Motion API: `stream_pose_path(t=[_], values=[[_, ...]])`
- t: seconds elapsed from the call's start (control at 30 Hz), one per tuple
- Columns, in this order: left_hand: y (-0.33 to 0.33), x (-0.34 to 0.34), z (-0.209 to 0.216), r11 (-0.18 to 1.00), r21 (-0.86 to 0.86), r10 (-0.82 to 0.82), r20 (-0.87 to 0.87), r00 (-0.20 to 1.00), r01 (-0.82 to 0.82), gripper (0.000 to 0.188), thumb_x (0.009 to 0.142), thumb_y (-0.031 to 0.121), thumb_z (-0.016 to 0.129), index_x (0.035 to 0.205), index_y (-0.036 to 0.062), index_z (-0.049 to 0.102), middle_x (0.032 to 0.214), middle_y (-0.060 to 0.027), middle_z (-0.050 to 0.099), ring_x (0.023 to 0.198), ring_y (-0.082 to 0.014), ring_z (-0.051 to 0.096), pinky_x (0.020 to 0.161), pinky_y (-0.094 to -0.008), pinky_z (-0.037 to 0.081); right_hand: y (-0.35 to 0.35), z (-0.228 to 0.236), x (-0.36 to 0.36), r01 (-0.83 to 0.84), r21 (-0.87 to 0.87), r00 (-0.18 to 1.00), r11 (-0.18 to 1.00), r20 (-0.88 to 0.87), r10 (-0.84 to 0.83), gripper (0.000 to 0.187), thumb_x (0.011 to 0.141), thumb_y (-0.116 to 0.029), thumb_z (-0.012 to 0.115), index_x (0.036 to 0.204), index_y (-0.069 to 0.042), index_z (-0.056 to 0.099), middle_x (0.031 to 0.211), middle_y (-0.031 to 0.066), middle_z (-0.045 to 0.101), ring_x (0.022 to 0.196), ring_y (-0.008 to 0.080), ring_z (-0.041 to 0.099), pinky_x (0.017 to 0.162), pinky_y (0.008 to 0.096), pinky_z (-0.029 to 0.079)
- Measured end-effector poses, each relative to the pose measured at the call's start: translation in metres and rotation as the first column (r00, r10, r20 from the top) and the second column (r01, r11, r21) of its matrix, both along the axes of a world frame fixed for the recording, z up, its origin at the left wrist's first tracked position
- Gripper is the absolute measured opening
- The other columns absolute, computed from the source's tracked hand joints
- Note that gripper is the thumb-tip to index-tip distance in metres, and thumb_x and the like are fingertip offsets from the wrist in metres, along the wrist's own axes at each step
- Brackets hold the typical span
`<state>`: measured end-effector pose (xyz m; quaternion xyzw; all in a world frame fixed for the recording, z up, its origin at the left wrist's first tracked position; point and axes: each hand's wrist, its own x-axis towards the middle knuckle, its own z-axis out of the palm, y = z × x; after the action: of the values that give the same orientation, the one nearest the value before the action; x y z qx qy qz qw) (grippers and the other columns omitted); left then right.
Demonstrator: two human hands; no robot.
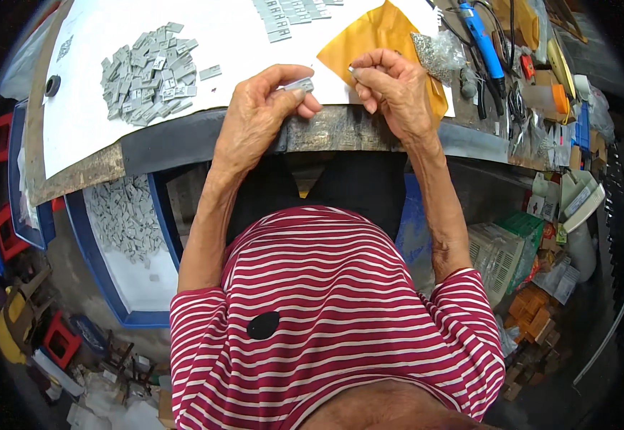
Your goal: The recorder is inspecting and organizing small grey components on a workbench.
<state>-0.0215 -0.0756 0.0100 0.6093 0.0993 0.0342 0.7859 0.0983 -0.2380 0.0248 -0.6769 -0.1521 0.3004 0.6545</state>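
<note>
1. At your far left, a small black ring (53, 86) lies on the white sheet (229, 36) that covers much of the counter (340, 130).
2. Below the counter's left side sits a blue-rimmed tray (145, 319) holding many more grey pieces.
3. Next comes a loose heap of flat grey pieces (150, 75) on the sheet, with a single grey piece (210, 72) just right of it, apart from the rest.
4. Your left hand (256, 106) is above the counter's near edge. Its fingers are closed round one small grey piece (303, 84), which you pinch with the thumb pressing on it; the piece lies near the tips, partly covered by them.
5. Farther away, beyond that hand, more grey pieces lie in neat rows (279, 18).
6. Your right hand (401, 89) faces the left one across a gap, over the orange-yellow sheet (348, 46). Its thumb and index finger are pressed together on a tiny bright bit (352, 69), too small to identify; the held grey piece is left of these tips, apart from them.
7. Right of that hand lie a clear bag of small metal parts (434, 59) and a blue power screwdriver (482, 39).
</note>
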Motion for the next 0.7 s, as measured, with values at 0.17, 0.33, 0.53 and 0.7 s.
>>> stream_pose_path(t=[0.17,0.33,0.53,0.7], values=[[0.000,0.000,-0.005,0.995,-0.099,0.003,0.016,1.000,-0.001,0.027,0.088,0.005,0.047,0.112,-0.0084,0.049,0.081,-0.0144,0.062,0.071,-0.0156,0.063,0.066,-0.0231,0.053,0.009,-0.001,-0.007,-0.010,0.030,0.999,0.999,-0.037,0.011,0.013,0.077,-0.002,0.057,0.087,0.006,0.058,0.062,0.0051,0.057,0.047,0.0057,0.050,0.040,0.0165,0.038],[0.002,-0.003,-0.010,0.977,-0.214,-0.006,0.018,1.000,0.009,0.027,0.090,0.007,0.046,0.113,-0.0083,0.048,0.081,-0.0156,0.060,0.068,-0.0170,0.064,0.062,-0.0231,0.053,0.013,-0.004,-0.011,-0.072,0.042,0.996,0.997,-0.041,0.073,0.011,0.080,-0.002,0.058,0.090,0.003,0.058,0.068,0.0038,0.057,0.049,0.0035,0.046,0.039,0.0146,0.033],[0.003,-0.003,-0.014,0.973,-0.230,-0.006,0.036,0.999,0.014,0.026,0.091,0.010,0.045,0.111,-0.0067,0.047,0.077,-0.0130,0.059,0.060,-0.0139,0.060,0.053,-0.0206,0.049,0.018,-0.001,-0.020,-0.099,0.063,0.994,0.993,-0.039,0.102,0.013,0.077,-0.004,0.059,0.087,0.004,0.058,0.062,0.0023,0.056,0.049,0.0045,0.048,0.040,0.0158,0.035],[0.003,-0.003,-0.013,0.973,-0.229,0.007,0.027,1.000,-0.001,0.024,0.091,0.011,0.046,0.109,-0.0042,0.047,0.073,-0.0096,0.059,0.053,-0.0088,0.055,0.047,-0.0174,0.043,0.018,0.000,-0.021,-0.126,0.071,0.991,0.990,-0.028,0.128,0.013,0.078,-0.004,0.060,0.088,0.004,0.058,0.064,0.0019,0.056,0.050,0.0045,0.050,0.041,0.0156,0.036]])
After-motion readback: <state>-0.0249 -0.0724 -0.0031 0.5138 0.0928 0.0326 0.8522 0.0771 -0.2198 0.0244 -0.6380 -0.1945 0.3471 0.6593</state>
